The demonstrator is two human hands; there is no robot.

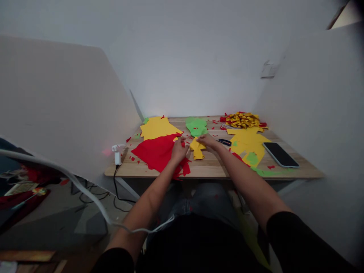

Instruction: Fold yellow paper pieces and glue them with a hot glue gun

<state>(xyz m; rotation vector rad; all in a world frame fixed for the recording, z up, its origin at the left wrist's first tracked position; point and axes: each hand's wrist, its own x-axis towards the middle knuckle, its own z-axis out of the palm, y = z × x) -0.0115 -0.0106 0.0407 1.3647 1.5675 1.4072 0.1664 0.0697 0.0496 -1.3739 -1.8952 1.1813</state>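
Observation:
A small folded yellow paper piece [197, 148] lies at the middle of the wooden table [210, 168]. My right hand [207, 140] pinches its upper right edge. My left hand [179, 149] is closed just left of it, fingers curled over the edge of a large red paper sheet [157, 152]; what it grips is hard to make out. Both forearms reach forward from my lap.
Yellow sheet [157, 127] and green sheet [196, 126] lie further back. Scissors [225, 142], a cut yellow sheet [248, 142] and a dark phone [280, 154] are on the right. A pile of folded yellow-red pieces [243, 120] sits at back right. White partitions flank the table; a charger cable [117, 155] hangs left.

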